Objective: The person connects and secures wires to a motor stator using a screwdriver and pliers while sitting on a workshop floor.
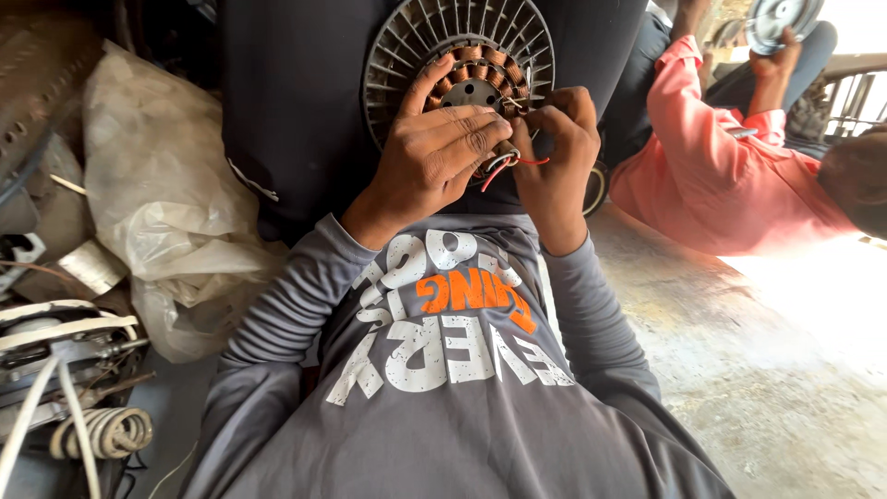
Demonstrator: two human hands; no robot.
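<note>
A round grey fan motor [407, 46] with radial fins and copper windings rests on my lap against dark trousers. My left hand [430, 157] grips its lower edge, thumb up over the windings. My right hand [554, 152] pinches thin wires [517, 164], red and white, that come out of the motor's lower right side. Both hands touch each other at the fingertips. My grey sleeves and printed grey shirt fill the lower view.
A crumpled white plastic bag [166, 185] lies at left, with motor parts and a coiled white cord [102, 430] below it. At right, another person in a pink shirt [711, 176] holds a round metal part [781, 20]. Bare concrete floor [776, 370] lies at lower right.
</note>
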